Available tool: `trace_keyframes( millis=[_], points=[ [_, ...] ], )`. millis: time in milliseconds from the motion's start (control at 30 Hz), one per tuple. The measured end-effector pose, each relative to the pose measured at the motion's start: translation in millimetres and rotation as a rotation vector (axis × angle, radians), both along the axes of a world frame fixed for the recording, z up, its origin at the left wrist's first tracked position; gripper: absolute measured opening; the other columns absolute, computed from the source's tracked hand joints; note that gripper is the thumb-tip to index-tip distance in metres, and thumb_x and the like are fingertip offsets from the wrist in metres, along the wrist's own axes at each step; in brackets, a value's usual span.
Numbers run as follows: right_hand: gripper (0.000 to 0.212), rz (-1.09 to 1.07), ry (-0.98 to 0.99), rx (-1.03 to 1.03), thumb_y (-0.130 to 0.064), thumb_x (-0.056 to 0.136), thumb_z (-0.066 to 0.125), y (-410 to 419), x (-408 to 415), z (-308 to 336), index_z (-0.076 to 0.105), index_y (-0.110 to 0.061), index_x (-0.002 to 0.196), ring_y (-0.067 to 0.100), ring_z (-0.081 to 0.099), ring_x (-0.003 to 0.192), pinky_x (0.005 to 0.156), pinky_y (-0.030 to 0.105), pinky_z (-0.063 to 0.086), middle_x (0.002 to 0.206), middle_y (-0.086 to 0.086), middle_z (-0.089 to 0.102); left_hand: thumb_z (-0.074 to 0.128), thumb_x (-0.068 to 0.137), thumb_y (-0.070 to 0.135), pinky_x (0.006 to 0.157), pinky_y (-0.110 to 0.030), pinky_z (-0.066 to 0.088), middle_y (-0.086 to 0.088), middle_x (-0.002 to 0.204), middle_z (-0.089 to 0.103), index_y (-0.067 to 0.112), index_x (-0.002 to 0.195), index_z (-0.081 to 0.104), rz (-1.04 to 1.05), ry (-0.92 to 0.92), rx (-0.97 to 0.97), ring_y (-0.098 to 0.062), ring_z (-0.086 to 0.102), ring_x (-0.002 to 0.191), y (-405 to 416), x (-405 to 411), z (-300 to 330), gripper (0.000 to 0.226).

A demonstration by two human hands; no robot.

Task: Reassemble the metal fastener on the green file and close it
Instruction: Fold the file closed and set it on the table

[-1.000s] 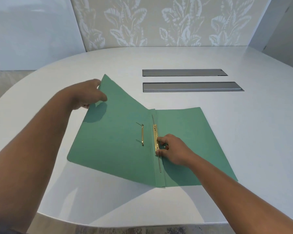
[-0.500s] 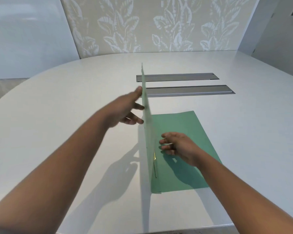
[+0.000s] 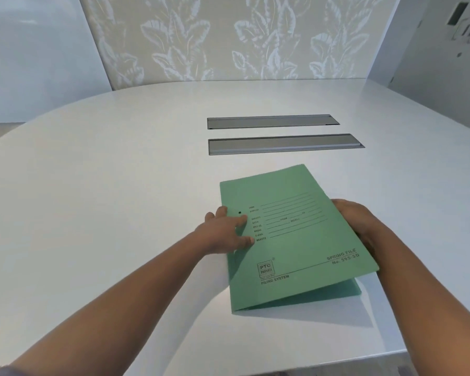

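The green file [image 3: 296, 240] lies on the white table, its printed front cover folded over the back cover. The cover's right edge stands a little above the back cover, leaving a wedge-shaped gap. My left hand [image 3: 225, 232] rests flat on the cover near the spine, fingers spread. At the file's right edge is my right hand [image 3: 361, 223], its fingers tucked under the raised cover edge. The metal fastener is hidden inside the file.
Two grey recessed slots [image 3: 282, 143] are set into the white table [image 3: 120, 185] just beyond the file. A leaf-patterned wall panel [image 3: 228, 36] stands behind the table. The table's near edge curves below my arms.
My left hand swung the front cover from flat open, through upright, down over the back cover. My right hand left the fastener and moved to the file's right edge.
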State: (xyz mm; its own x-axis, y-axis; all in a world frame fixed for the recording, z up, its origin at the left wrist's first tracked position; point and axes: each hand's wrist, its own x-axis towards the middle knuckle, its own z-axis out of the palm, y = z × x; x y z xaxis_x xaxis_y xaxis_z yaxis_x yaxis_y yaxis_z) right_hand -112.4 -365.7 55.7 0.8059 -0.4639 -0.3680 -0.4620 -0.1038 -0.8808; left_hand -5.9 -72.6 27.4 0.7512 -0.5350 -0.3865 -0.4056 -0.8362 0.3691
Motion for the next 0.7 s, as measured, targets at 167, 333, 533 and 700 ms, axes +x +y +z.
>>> trace_keyframes(
  millis=[167,333,533,700],
  points=[
    [0.021,-0.176,-0.033,0.07,-0.03,0.103,0.056,-8,13,-22,0.065,-0.012,0.109,0.018,0.067,0.07,0.064,0.03,0.055,0.095,0.01,0.076,0.062,0.085,0.065,0.107,-0.049,0.039,-0.01,0.157,0.02,0.041,0.144,0.043,0.017,-0.059,0.03,-0.038,0.022,0.138,-3,-2,-1,0.067],
    [0.062,0.05,0.067,-0.121,-0.035,0.086,0.081,-10,17,-27,0.056,0.0,0.131,0.027,0.063,0.106,0.103,0.051,0.051,0.116,0.008,0.065,0.076,0.08,0.054,0.095,-0.04,0.038,-0.007,0.144,0.031,0.033,0.138,0.054,0.108,-0.053,-0.05,-0.036,0.031,0.125,-10,-4,1,0.065],
    [0.063,0.252,0.229,-0.585,-0.02,0.066,0.093,16,26,-29,0.062,-0.01,0.12,0.03,0.065,0.1,0.087,0.045,0.056,0.113,0.007,0.066,0.081,0.069,0.013,0.075,-0.04,0.056,-0.004,0.124,0.046,0.024,0.133,0.034,0.493,0.137,-0.538,-0.026,0.054,0.103,-10,-1,-4,0.08],
    [0.064,0.266,0.246,-0.581,-0.021,0.065,0.094,23,30,-27,0.063,-0.013,0.121,0.032,0.062,0.107,0.093,0.049,0.055,0.114,0.006,0.059,0.071,0.086,-0.003,0.065,-0.036,0.06,-0.01,0.11,0.073,0.007,0.117,0.055,0.762,0.513,-0.924,-0.028,0.073,0.09,-3,11,-6,0.037]
  ],
)
